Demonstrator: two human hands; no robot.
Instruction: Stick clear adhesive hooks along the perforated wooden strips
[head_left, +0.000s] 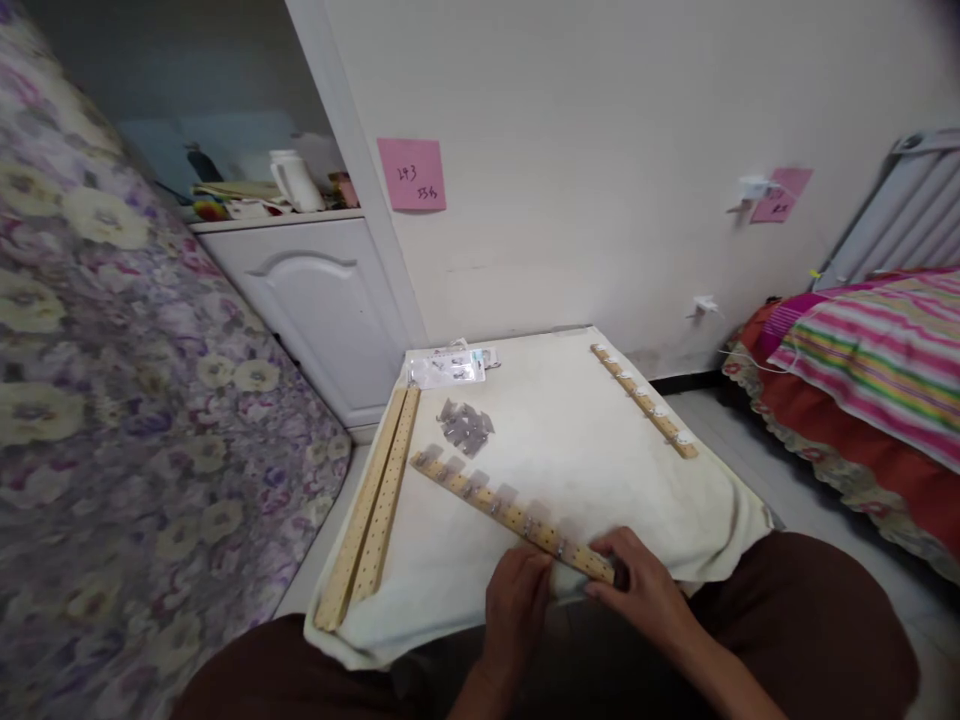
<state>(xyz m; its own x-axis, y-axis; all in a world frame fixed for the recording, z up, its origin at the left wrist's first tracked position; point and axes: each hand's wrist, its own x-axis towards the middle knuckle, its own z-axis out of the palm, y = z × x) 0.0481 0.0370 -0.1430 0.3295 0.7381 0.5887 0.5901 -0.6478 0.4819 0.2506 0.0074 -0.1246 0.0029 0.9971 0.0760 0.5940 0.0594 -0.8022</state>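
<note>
A long wooden strip (487, 497) with small clear clips along it lies slantwise on a cream cloth (570, 420) over a low table. My right hand (641, 590) is closed on the near end of this strip. My left hand (517, 605) is beside it, fingers curled against the strip's near part; what they pinch is hidden. A small heap of loose grey clips (465, 424) lies beyond the strip.
Two bare perforated wooden strips (371, 510) lie along the cloth's left edge. Another clipped strip (645, 400) lies at the far right. A clear plastic bag (448, 367) sits at the far edge. A flowered mattress (112, 400) stands left, a striped bed (877, 350) right, a white cupboard (315, 300) behind.
</note>
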